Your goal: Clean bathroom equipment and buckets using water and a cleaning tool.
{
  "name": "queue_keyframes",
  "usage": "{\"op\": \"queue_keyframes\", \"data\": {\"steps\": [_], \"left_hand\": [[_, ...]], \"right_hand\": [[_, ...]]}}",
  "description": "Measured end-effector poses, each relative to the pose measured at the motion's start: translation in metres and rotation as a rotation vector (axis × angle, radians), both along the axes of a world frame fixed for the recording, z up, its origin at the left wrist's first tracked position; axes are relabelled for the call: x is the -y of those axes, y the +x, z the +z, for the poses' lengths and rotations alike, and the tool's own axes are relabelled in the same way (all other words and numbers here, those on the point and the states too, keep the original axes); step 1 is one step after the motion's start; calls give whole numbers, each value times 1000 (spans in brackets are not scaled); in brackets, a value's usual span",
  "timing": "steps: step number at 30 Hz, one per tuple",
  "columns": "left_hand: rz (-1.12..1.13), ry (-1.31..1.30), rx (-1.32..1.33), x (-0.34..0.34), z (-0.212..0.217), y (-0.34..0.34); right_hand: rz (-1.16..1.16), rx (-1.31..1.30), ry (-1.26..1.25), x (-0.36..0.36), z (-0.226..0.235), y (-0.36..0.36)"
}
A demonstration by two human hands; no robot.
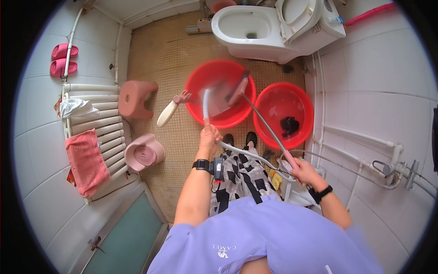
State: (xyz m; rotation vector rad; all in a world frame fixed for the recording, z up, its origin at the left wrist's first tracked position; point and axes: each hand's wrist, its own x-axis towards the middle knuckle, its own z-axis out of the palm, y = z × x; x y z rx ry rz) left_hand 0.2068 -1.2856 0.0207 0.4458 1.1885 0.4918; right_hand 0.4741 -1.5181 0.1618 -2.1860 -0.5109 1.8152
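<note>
My left hand (pixel 209 137) grips a pale flexible hose (pixel 205 102) whose end points up over the left red basin (pixel 195 82). My right hand (pixel 305 171) holds the pink grip of a grey mop handle (pixel 267 125). The mop head (pixel 237 89), blurred, hangs over that same basin beside the hose end. The hose runs back from my left hand across my patterned trousers toward the right wall. A second red basin (pixel 273 98) stands to the right with a black cloth (pixel 289 124) in it.
A cream-handled brush (pixel 168 113) rests by the left basin. A pink stool (pixel 134 97) and a pink tub-like seat (pixel 145 153) stand on the left. White toilet (pixel 260 29) behind. Radiator (pixel 102 121) with pink towel (pixel 86 160) on the left wall; pipes (pixel 392 166) on the right.
</note>
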Motion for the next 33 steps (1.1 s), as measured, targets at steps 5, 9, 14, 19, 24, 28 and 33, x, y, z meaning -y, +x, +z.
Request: {"op": "queue_keyframes", "data": {"steps": [5, 9, 14, 19, 24, 28, 33], "left_hand": [[13, 17, -33, 0, -1, 15], [-1, 9, -30, 4, -2, 27], [33, 32, 19, 3, 8, 29], [33, 22, 29, 1, 14, 50], [23, 60, 40, 6, 3, 53], [61, 7, 43, 9, 6, 48], [61, 40, 21, 1, -1, 45]], "right_hand": [[-313, -354, -61, -38, -108, 0], [-552, -424, 9, -46, -127, -19], [-550, -491, -168, 4, -83, -2], [-414, -418, -219, -31, -101, 9], [-500, -442, -127, -39, -102, 4], [-524, -431, -206, -5, -91, -10], [-451, -380, -143, -62, -101, -8]]}}
